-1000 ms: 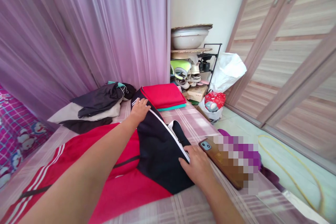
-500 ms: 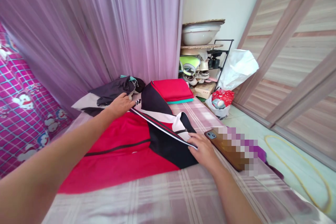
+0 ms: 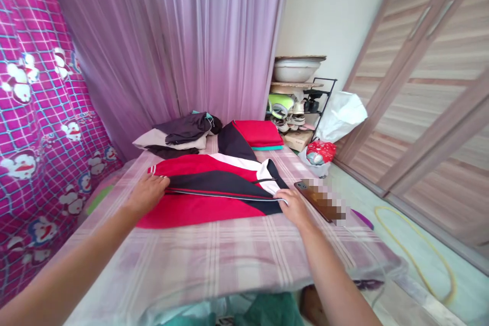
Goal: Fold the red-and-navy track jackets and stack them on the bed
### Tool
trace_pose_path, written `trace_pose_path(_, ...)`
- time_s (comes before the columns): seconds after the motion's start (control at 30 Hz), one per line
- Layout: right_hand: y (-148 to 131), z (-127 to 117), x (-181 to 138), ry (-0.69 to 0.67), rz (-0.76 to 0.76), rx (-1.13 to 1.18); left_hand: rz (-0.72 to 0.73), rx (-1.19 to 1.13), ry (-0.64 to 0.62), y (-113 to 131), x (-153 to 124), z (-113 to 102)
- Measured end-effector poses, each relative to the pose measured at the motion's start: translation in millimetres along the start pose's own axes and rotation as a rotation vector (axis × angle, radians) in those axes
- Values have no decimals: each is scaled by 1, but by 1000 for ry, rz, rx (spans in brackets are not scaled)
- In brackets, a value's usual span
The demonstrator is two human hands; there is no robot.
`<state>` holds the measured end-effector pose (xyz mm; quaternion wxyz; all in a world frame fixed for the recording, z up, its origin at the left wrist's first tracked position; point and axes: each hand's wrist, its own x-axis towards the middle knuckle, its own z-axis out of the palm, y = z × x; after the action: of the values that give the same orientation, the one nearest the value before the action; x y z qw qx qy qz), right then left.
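Note:
A red, black and white zip jacket (image 3: 214,181) lies folded lengthwise on the bed, one sleeve laid along its body with white piping. My left hand (image 3: 150,192) is at the jacket's left end, fingers closed on the sleeve's edge. By the collar at the other end, my right hand (image 3: 293,207) pinches the piped shoulder edge. Another black sleeve (image 3: 235,141) stretches away towards the back. Just right of my right hand rests a brown-backed phone (image 3: 316,201), partly blurred out.
Behind the jacket sit a folded red garment (image 3: 262,133) and a pile of dark and grey clothes (image 3: 183,130). The plaid bedsheet (image 3: 229,254) reaches the bed's near edge. Beyond are a purple curtain (image 3: 221,35), a shoe rack (image 3: 324,94), bags and a wardrobe (image 3: 412,91).
My left hand has moved left and nearer, laying the sleeve along the jacket. My right hand stays at the shoulder. The view has shifted back, showing more of the bed's near edge.

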<state>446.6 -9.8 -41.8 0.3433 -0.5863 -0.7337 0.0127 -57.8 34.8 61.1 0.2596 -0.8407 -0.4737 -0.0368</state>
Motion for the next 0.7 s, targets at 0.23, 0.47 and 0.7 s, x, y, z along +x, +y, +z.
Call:
trace_pose_path(0.23, 9, 8, -3, 68, 71, 85, -79, -51, 257, 10, -10, -14)
trace_pose_path(0.47, 9, 8, -3, 87, 91, 144, -64, -236, 77, 39, -69, 10)
trace_pose_path(0.7, 4, 0, -3, 131, 145, 190, -97, -231, 140, 37, -69, 12)
